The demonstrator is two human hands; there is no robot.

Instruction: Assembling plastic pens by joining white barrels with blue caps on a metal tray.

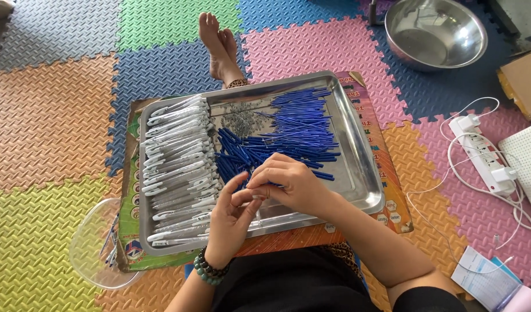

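Both hands meet over the steel tray (358,173): the left hand (230,216) and right hand (288,184) pinch a small pen part (257,196), grips pressed together; align it squarely, near the blue refills (294,130).

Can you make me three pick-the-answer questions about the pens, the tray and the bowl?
1. Where is the metal bowl?
A. on the tray
B. on the floor mat, top right
C. in a hand

2. What colour are the thin refills?
A. red
B. green
C. blue

3. What are the hands doing?
A. resting apart on the mat
B. meeting over the tray
C. lifting the bowl

Answers:
1 B, the bowl sits on the mat beyond the tray.
2 C, the pile is blue beside the white pen barrels.
3 B, the left hand and right hand touch fingertips there.
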